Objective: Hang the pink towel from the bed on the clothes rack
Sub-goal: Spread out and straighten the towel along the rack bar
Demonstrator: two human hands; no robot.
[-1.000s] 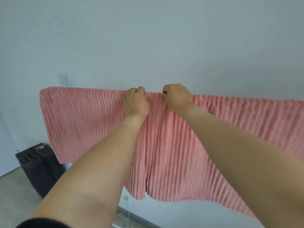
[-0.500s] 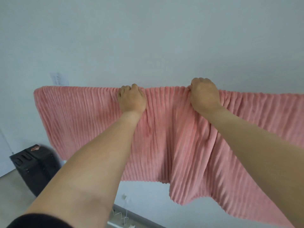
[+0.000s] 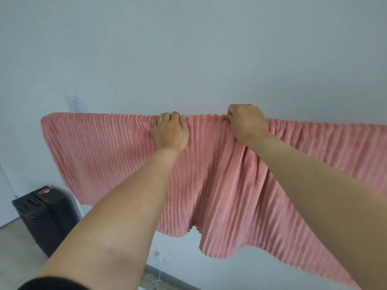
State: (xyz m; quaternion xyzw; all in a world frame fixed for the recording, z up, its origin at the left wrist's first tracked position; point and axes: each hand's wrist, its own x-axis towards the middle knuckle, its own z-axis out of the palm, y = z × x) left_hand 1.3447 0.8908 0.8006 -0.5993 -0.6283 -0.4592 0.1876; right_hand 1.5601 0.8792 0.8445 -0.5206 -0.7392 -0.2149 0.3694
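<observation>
The pink ribbed towel hangs spread out across the view, draped over a bar of the clothes rack that the cloth hides completely. My left hand grips the towel's top fold near the middle, fingers curled over it. My right hand pinches the same top fold a short way to the right, and the cloth bunches in folds below it. The towel's lower hem hangs uneven, lower on the right.
A plain pale wall stands behind the towel, with a small paper note stuck on it at the left. A black suitcase stands on the floor at lower left. A thin wire hanger lies by the skirting board.
My right hand slid to the right along the top fold, away from my left hand, spreading the towel. My left hand stayed in the same spot on the fold.
</observation>
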